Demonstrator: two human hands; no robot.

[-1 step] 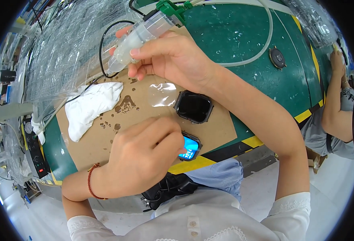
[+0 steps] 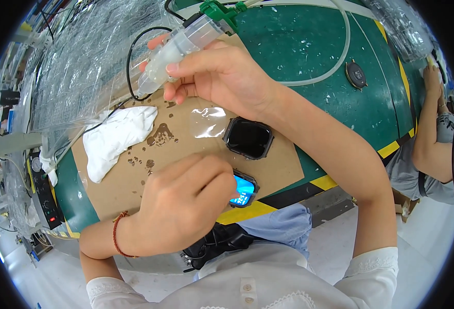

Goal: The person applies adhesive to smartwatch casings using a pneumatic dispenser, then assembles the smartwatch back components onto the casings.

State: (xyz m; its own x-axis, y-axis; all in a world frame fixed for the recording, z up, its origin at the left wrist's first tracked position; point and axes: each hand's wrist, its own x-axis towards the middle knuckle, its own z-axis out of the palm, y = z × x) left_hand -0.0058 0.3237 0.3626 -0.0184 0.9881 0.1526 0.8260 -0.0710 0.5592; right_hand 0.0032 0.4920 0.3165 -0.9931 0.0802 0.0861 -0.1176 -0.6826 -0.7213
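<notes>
"The right hand (image 2: 222, 77)?"
"Closed around a translucent syringe (image 2: 178, 51), far side."
"And the left hand (image 2: 186, 198)?"
"Curled at the lit watch (image 2: 246, 191), near on the cardboard (image 2: 284, 165) (grip hidden, can't tell)."

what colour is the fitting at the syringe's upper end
The fitting is green, best in head view.

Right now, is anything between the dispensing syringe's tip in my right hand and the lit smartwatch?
Yes. In this view, your left hand covers the last stretch of the straight line from the dispensing syringe's tip to the lit smartwatch, hiding part of its screen. The dark-screened smartwatch lies right of that line.
</notes>
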